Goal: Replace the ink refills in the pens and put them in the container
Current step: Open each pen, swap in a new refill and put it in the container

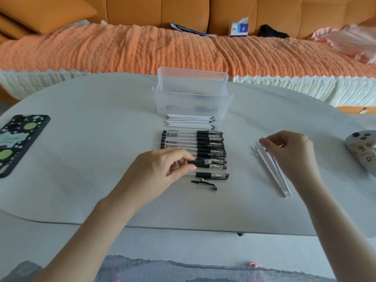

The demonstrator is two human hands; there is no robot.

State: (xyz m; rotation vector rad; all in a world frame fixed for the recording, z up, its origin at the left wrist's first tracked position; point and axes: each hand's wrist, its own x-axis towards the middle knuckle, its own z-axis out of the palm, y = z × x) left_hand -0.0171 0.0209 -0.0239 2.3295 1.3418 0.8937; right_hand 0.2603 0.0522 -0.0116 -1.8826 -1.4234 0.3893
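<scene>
Several pens (211, 143): rowed on table (101, 159)
Left hand (160, 169): fingers (183, 158) pinching one pen (203, 161)
Right hand (289, 149): fingers (267, 143) pinching thin refill (262, 137)

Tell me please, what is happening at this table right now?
A person is refilling pens by hand. The left hand grips one pen by its black grip, at the near end of the row of pens. The right hand pinches the tip end of one of the thin clear refills lying to the right. A loose cap lies near the row, white refills are stacked behind it, and the clear container stands at the far end.
</scene>
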